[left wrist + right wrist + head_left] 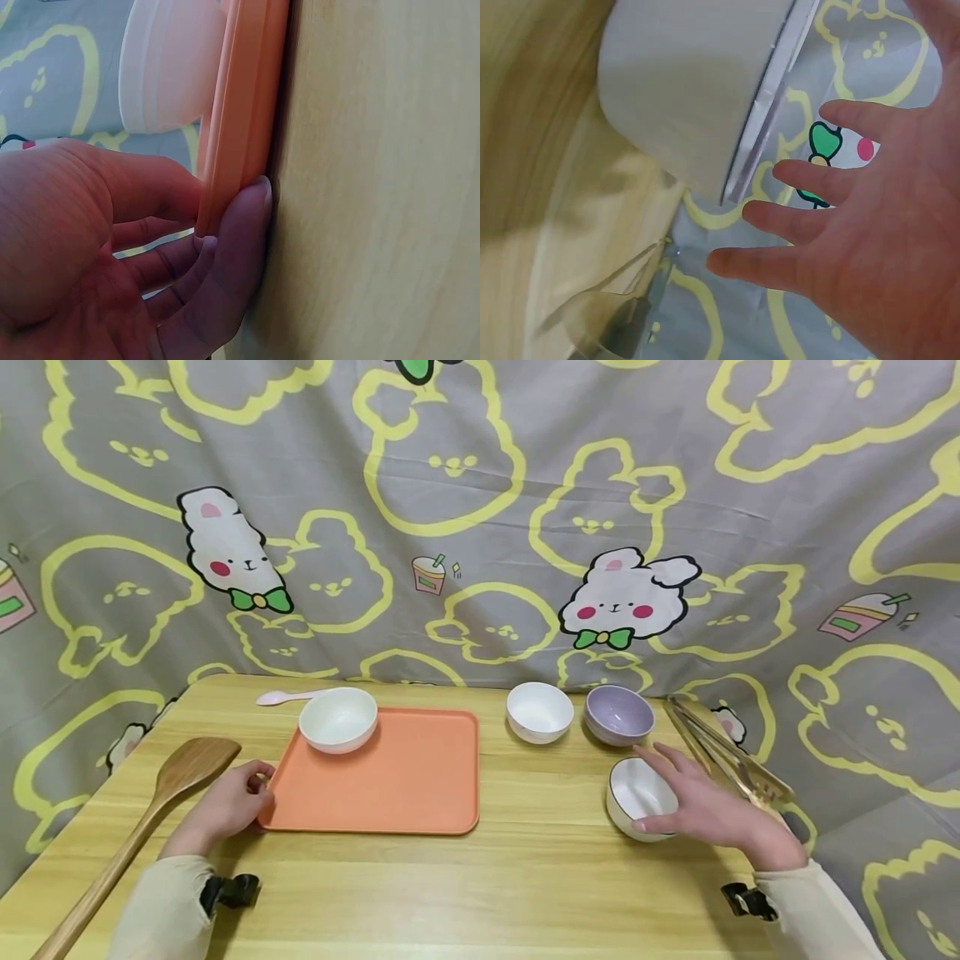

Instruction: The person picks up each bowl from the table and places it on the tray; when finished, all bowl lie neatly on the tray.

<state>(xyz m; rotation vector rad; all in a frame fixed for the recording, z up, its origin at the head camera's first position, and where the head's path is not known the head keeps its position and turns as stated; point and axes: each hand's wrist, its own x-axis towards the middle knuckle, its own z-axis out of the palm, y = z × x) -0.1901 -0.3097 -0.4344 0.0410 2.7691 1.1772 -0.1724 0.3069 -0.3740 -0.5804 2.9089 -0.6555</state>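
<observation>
My left hand (234, 800) is at the left edge of an orange tray (420, 781). Seen from the left wrist, the tray's corner (238, 142) sits pinched between the thumb and fingers. On the tray's back left part stands a white bowl (339, 720). My right hand (708, 802) hovers over the right side of a white bowl with a dark rim (633, 797), fingers spread. From the right wrist, a gap shows between the fingers and this bowl (682, 82). Just behind it are a purple bowl (618, 715) and another white bowl (539, 713).
A wooden spatula (161, 802) lies along the table's left side. A pink spoon (285, 697) lies behind the tray, partly hidden by the bowl there. Metal utensils (723, 747) lie at the right edge. A patterned curtain (480, 527) hangs behind the table (420, 893).
</observation>
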